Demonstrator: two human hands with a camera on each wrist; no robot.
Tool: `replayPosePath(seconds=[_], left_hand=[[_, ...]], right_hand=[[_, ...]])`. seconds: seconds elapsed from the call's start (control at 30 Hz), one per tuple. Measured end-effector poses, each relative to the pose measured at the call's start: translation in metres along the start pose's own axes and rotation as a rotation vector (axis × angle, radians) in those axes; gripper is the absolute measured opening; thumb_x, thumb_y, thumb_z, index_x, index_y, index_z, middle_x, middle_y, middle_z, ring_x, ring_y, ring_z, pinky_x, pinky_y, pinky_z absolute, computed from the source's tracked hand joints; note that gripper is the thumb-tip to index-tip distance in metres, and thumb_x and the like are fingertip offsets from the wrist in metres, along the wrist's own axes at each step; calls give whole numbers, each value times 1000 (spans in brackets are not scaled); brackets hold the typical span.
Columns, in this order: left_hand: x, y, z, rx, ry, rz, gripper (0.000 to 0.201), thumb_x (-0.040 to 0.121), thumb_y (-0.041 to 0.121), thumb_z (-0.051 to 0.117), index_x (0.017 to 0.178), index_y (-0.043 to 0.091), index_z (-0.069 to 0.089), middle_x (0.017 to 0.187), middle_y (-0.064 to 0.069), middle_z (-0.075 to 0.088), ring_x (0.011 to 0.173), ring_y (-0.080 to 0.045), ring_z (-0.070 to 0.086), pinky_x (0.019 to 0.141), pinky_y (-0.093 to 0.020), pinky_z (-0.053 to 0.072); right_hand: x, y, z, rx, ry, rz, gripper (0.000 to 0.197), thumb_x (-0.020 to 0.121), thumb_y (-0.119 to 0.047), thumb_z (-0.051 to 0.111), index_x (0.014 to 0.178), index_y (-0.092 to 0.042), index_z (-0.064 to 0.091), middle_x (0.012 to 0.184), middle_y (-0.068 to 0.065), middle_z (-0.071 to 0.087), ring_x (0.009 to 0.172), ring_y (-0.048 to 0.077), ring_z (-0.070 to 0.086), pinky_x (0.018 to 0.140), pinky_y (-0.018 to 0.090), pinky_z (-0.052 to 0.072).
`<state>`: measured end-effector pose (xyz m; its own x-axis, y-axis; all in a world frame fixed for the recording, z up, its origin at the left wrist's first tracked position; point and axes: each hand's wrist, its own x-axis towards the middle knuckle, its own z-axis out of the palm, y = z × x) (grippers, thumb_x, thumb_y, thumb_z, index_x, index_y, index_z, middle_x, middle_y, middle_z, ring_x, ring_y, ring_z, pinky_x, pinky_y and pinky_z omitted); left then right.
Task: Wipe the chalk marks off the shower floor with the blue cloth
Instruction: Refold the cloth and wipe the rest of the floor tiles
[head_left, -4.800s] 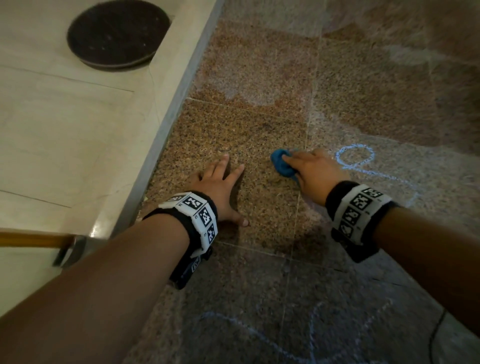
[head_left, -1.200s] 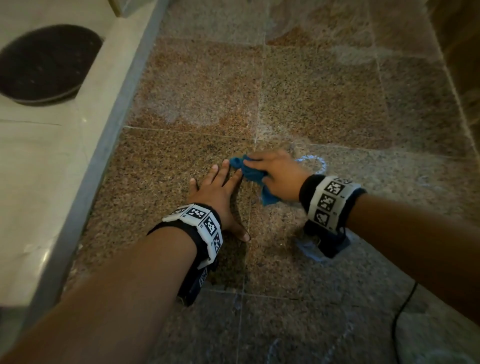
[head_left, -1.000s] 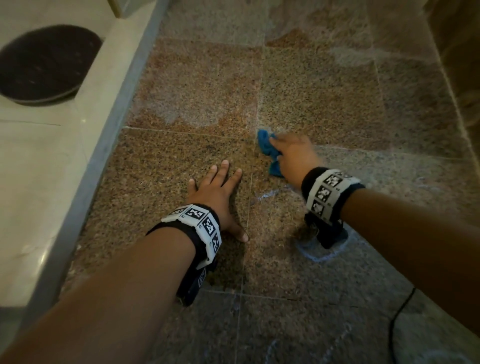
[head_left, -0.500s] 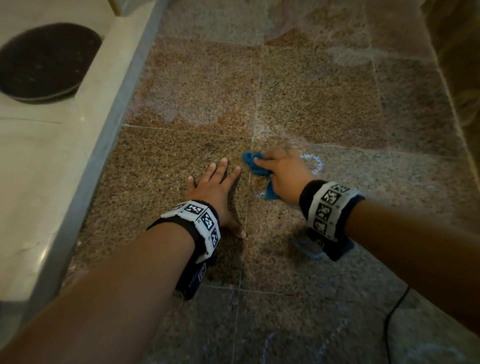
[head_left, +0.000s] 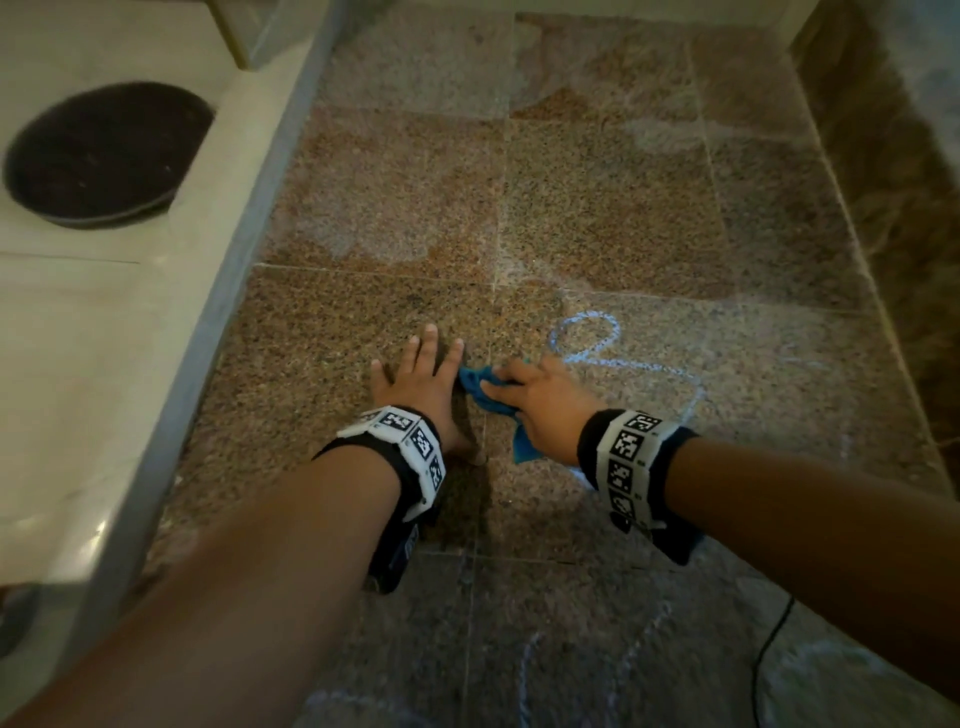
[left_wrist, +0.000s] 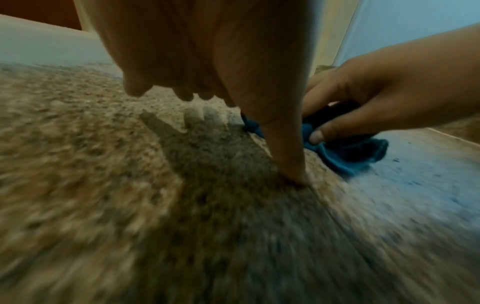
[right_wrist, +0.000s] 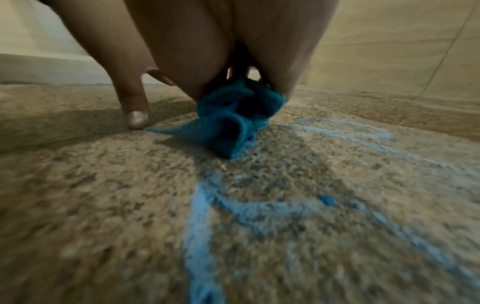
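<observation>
Fingers (head_left: 511, 376) bunch blue cloth (head_left: 483, 389) beside left hand (head_left: 423, 384).

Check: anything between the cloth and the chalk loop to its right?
Nothing visible. The right hand grips the cloth on the floor, and the chalk loop lies on bare tile just beyond it. The left hand rests flat on the opposite side.
</observation>
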<state>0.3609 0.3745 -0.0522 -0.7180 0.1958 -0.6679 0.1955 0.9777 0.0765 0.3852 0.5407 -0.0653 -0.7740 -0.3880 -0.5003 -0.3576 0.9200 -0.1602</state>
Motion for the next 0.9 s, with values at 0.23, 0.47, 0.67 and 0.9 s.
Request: replayPosePath(seconds=[0.23,0.47,0.67,0.9], left_hand=[[-19,-1,16,-45,-114,7,135,65,67,75,149,30,-24,155,1,-34,146,-26,-21,115,-64,4],[-14,-2,17,-83,-111,8,138,62,59,82,151,29,-19,156,3,-31,147,-25,-19,114,-65,7],[-10,-3,21,-121,-85,4,138,62,57,83,150,31,-20,156,4,-30,147,-24,-20,114,-65,5],[-12,-3,21,-127,-61,23,141,58,55,85,151,30,-17,157,3,-30,147,-24,-19,113,-66,6]], right_hand=[[4,5,-8,15,39,-37,57,96,-6,41,146,-31,28,148,-2,27,118,28,33,102,36,34],[17,20,-16,70,110,21,52,96,-5,39,142,-29,37,150,-1,31,132,31,27,110,40,29],[-14,-21,14,-90,87,-137,63,92,-12,47,148,-25,21,155,-2,12,127,32,25,106,42,34],[-7,24,-1,151,261,38,50,88,-7,53,135,-24,50,139,11,37,124,33,37,102,40,36]])
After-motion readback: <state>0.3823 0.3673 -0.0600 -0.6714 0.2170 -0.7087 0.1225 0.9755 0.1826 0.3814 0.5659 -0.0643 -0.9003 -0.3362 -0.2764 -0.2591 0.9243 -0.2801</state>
